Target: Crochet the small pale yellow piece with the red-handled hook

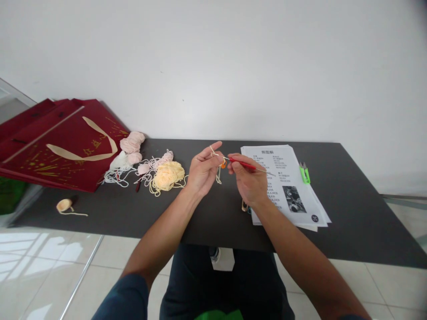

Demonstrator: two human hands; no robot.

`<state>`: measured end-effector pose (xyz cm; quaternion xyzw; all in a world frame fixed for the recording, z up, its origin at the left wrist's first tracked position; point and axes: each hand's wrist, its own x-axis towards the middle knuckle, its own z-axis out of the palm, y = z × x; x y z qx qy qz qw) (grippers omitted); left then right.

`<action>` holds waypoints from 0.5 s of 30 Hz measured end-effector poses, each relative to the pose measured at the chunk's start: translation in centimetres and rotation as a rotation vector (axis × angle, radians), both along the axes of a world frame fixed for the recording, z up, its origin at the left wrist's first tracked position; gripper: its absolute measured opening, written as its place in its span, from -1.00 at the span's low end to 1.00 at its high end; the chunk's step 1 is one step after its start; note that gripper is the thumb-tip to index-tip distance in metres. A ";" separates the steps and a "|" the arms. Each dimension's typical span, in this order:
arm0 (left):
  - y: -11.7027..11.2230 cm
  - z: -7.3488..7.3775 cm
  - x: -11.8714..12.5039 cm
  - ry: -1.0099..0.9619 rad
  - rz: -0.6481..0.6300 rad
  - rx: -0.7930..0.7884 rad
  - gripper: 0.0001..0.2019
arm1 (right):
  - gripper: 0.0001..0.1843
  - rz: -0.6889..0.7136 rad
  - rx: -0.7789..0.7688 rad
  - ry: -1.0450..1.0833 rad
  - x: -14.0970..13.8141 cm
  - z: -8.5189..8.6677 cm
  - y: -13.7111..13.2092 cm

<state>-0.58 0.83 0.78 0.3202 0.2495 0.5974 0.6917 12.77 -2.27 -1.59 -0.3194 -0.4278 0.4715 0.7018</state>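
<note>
My right hand (247, 181) grips a crochet hook (243, 163) with a red handle, its metal tip pointing left. The tip meets pale yarn at the fingers of my left hand (204, 171). That hand pinches a small piece of pale crochet work, mostly hidden by the fingers, with a strand looped over the raised index finger. A small orange stitch marker (223, 164) hangs at the work between both hands. Below it a pale yarn tail (219, 176) dangles.
Left of my hands lie a yellow yarn ball (169, 175), pink yarn (132, 142) and white yarn (120, 162). Dark red bags (66, 138) lean at the far left near a small cream crocheted piece (64, 205). Printed sheets (291, 178) and green thread snips (304, 173) lie right.
</note>
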 end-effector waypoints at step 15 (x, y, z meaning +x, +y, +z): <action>-0.3 0.0 0.1 0.127 0.039 0.063 -0.53 | -0.84 0.004 0.052 0.080 1.7 1.7 0.8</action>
